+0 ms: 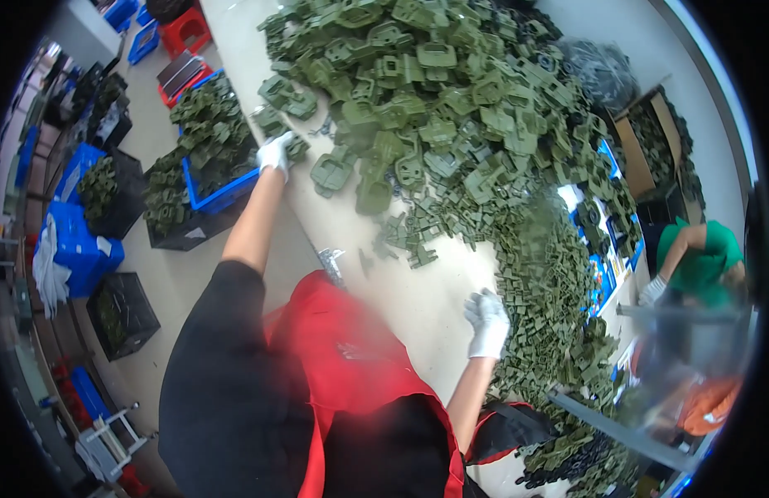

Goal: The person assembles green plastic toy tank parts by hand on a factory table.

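Note:
My left hand (274, 156), in a white glove, reaches out to the table's left edge. Its fingers are closed on a green plastic part (296, 150), much of which the glove hides. More green plastic parts (289, 98) lie just beyond it. My right hand (487, 325), also gloved in white, hovers over or rests on the pale tabletop (422, 311). Its fingers are loosely bent and a little apart, with nothing visible in them. Just right of it spreads a heap of small green clip-like pieces (538, 290).
Large green housings (434, 108) are piled across the far table. Left of the table, a blue crate (206, 202) and black bins (123, 311) hold green parts. A cardboard box (650, 145) stands far right. A person in a green top (704, 261) works across on the right; a grey bar (625, 432) crosses lower right.

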`<act>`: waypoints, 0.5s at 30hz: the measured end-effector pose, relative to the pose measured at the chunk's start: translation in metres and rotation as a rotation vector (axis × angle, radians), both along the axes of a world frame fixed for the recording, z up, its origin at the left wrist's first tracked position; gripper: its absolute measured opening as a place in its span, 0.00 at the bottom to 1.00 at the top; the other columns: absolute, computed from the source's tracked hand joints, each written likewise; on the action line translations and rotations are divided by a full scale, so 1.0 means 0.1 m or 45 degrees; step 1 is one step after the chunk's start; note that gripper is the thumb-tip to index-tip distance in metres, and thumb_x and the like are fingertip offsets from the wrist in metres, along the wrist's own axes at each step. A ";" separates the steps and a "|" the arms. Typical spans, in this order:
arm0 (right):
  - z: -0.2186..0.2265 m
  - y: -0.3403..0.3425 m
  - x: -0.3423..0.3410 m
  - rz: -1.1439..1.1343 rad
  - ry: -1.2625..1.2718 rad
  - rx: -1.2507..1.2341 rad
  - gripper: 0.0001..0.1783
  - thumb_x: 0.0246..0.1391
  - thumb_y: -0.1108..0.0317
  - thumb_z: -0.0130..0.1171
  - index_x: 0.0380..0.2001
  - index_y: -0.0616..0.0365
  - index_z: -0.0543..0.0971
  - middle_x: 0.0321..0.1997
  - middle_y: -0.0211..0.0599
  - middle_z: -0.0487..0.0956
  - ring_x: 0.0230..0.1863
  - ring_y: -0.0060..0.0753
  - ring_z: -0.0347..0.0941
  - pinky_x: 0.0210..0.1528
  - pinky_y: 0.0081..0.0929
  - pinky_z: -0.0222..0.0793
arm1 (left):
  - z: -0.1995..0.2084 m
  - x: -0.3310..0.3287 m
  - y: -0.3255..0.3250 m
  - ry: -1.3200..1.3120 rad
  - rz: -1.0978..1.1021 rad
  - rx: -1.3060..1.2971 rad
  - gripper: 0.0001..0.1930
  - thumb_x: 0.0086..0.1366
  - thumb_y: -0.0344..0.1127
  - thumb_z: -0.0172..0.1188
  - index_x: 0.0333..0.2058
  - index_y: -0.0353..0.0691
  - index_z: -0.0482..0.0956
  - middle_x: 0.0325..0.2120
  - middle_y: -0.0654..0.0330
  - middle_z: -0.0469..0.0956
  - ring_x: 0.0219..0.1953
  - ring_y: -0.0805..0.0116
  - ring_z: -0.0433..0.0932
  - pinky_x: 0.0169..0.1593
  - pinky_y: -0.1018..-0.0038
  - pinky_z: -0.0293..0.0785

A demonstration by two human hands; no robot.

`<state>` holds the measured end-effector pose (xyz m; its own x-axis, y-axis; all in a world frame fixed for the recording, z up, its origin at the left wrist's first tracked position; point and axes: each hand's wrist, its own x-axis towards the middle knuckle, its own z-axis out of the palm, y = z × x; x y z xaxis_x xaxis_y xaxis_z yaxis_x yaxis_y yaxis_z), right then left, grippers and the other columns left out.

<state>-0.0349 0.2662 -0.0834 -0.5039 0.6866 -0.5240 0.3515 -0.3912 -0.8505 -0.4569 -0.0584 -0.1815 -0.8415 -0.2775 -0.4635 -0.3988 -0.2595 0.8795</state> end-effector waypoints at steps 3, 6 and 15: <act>0.29 -0.47 -0.03 0.126 0.007 0.089 0.20 0.58 0.71 0.56 0.53 0.65 0.73 0.44 0.45 0.80 0.43 0.36 0.77 0.46 0.28 0.75 | 0.45 0.79 0.21 0.504 -0.199 -0.259 0.28 0.51 0.32 0.68 0.52 0.31 0.72 0.41 0.55 0.77 0.38 0.65 0.78 0.43 0.72 0.75; 0.21 -0.52 -0.10 0.171 0.216 0.458 0.22 0.58 0.71 0.56 0.55 0.65 0.72 0.49 0.45 0.78 0.48 0.35 0.76 0.50 0.30 0.73 | 1.19 1.58 0.43 1.255 -1.071 -1.215 0.34 0.40 0.29 0.66 0.53 0.44 0.74 0.46 0.52 0.73 0.48 0.52 0.71 0.52 0.63 0.70; 0.71 -0.48 -0.10 1.223 0.142 -0.003 0.34 0.52 0.76 0.58 0.63 0.65 0.62 0.54 0.42 0.74 0.48 0.33 0.74 0.50 0.29 0.72 | 1.83 2.13 1.15 2.070 -1.881 -0.964 0.29 0.47 0.26 0.59 0.53 0.44 0.70 0.49 0.50 0.70 0.48 0.51 0.73 0.46 0.60 0.72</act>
<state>-0.0447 0.2185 -0.0122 -0.8968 -0.0456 -0.4400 0.4396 0.0191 -0.8980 -0.2441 0.0569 0.0020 0.0042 0.9113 0.4116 0.9365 -0.1480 0.3180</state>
